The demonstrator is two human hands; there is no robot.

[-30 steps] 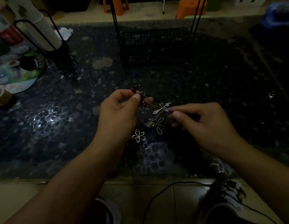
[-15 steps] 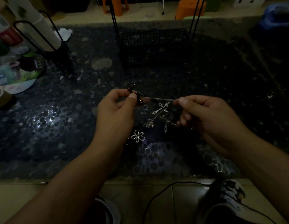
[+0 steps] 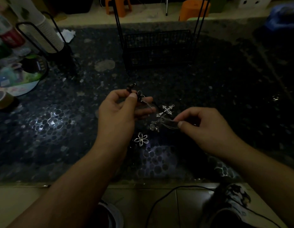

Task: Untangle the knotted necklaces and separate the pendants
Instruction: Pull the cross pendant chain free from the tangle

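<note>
- The knotted necklaces (image 3: 157, 112) hang above the desk (image 3: 60, 129), between the hands.
- The right hand (image 3: 203, 127), pinching thin chains, has dropped lower; the strand now slopes down rightward instead of level, giving slack.
- The left hand (image 3: 120, 111) pinches the dark beaded end.
- Cross pendant (image 3: 167, 109) lies diagonal; flower pendant (image 3: 141, 139) dangles below, so the knot remains.

— What sort of place is this?

— A home, by the look of it, dimly lit. The table (image 3: 225, 89) is dark speckled stone, with a tiled floor (image 3: 136, 195) below.

— What else says home?

— A stack of paper cups (image 3: 44, 30) in a black wire holder, a roll of tape (image 3: 2, 98), a black wire basket (image 3: 159, 48), and orange plastic stools (image 3: 193, 9) on the floor beyond.
</note>
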